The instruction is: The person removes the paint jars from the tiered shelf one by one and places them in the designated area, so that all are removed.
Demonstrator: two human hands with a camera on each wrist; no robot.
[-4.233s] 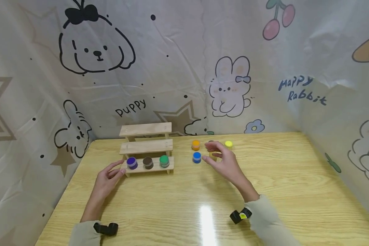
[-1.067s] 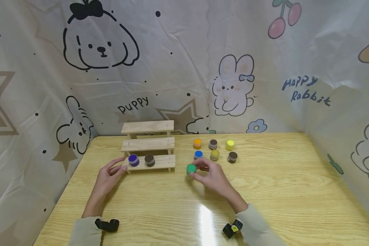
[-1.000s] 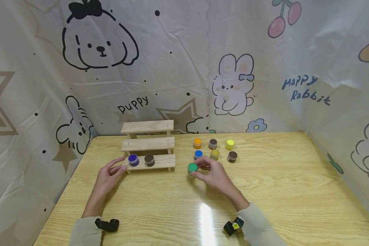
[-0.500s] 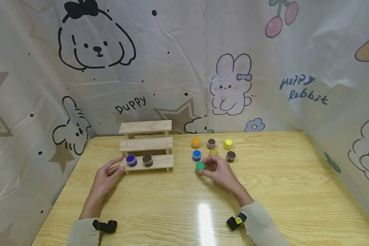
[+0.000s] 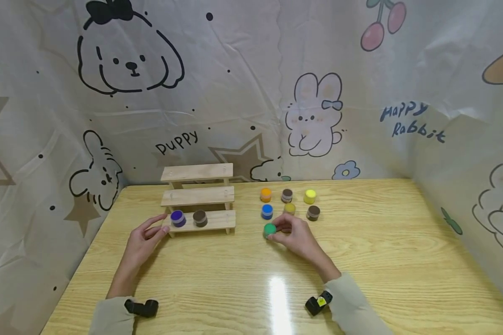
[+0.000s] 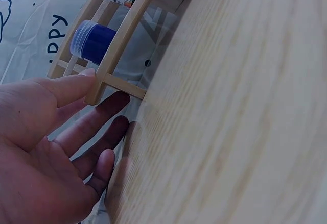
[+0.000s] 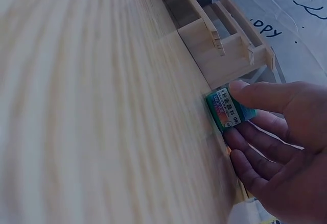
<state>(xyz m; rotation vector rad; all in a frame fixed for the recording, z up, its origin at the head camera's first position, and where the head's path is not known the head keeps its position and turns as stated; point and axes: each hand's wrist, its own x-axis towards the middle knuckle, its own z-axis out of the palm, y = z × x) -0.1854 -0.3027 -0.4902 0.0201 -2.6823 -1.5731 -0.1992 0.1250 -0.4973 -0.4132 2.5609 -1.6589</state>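
My right hand (image 5: pixel 295 236) pinches a green paint pot (image 5: pixel 270 230) between thumb and fingers, on the table in front of the blue paint pot (image 5: pixel 267 212). In the right wrist view the label of the green pot (image 7: pixel 225 107) faces the camera. At the left, my left hand (image 5: pixel 141 244) holds the end of the lowest step of a three-step wooden stand (image 5: pixel 218 220), its thumb on the edge. On that step sit a purple paint pot (image 5: pixel 178 218) and a dark brown paint pot (image 5: pixel 200 218).
Behind my right hand stand an orange pot (image 5: pixel 266 195), a brown pot (image 5: pixel 287 196), a yellow pot (image 5: pixel 309 196), a mustard pot (image 5: pixel 289 209) and another dark brown pot (image 5: pixel 313 213). A printed cloth (image 5: pixel 243 102) rises behind the table (image 5: pixel 201 279).
The green pot has left the right side of the lowest step. My right hand, earlier over the other pots, has brought it right and down to the table. My left hand stays at the stand.
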